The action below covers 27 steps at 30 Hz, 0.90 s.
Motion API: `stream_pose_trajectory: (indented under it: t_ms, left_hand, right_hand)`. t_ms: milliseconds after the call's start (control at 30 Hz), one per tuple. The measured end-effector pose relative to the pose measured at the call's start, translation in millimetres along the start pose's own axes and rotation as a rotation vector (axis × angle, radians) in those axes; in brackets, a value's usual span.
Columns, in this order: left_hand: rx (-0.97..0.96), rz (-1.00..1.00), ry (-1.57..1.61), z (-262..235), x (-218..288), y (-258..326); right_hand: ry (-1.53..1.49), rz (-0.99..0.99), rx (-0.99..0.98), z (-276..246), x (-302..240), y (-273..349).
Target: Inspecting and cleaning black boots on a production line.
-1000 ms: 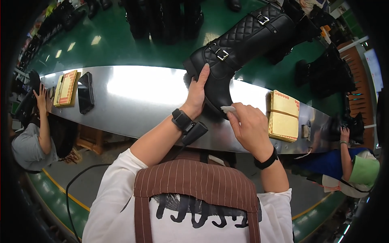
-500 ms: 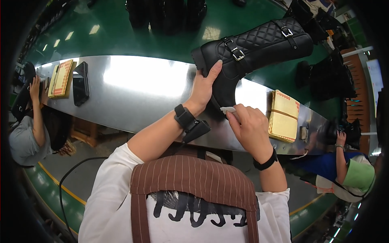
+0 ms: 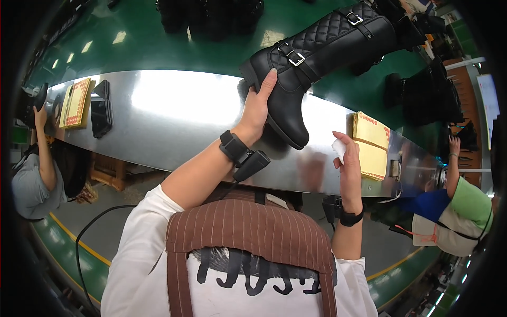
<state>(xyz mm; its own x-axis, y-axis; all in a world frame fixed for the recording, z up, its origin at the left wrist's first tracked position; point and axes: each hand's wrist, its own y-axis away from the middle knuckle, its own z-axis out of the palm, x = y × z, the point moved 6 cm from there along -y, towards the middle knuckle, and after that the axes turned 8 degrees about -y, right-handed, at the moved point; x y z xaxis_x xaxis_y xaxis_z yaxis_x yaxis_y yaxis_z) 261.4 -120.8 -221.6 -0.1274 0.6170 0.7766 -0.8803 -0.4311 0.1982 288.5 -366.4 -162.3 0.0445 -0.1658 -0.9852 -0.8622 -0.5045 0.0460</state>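
Note:
A tall black boot [image 3: 330, 45] with a quilted shaft and silver buckles lies tilted above the metal bench, its toe toward me and its shaft reaching to the far right. My left hand [image 3: 255, 112] is closed around the boot near the heel, with the thumb on top. To the right of the toe and apart from it, my right hand [image 3: 349, 166] is raised with a small white wad [image 3: 339, 149], cloth or tissue, pinched in its fingers. The underside of the boot and the left fingers beneath it are hidden.
On the metal bench [image 3: 169, 132] lie a banded stack of yellow cards [image 3: 372, 153], another yellow stack [image 3: 75, 105] and a black phone [image 3: 101, 108]. More black boots [image 3: 430, 98] stand on the green surface [image 3: 132, 18] beyond. People work at both sides.
My right hand has drawn away from the boot's toe to the right, still with the white wad. The boot and my left hand have shifted slightly left, and the toe shows fully.

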Motion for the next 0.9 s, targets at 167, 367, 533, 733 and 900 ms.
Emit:
stream_pose_trajectory:
  t_ms: [167,367,533,733,900]
  left_hand:
    - [-0.030,0.001,-0.026,3,4,2]
    - [-0.031,-0.058,-0.019,2,1,2]
    - [-0.041,-0.015,-0.017,2,2,1]
    - [-0.021,0.050,-0.096,4,4,2]
    - [-0.073,0.094,-0.090,10,7,4]
  right_hand:
    - [0.607,-0.259,0.029,13,15,8]
    - [0.625,-0.115,0.024,1,19,13]
    - [0.627,0.015,0.025,12,24,7]
    - [0.507,-0.019,0.065,15,-9,1]
    - [0.415,-0.412,-0.098,55,-55,2]
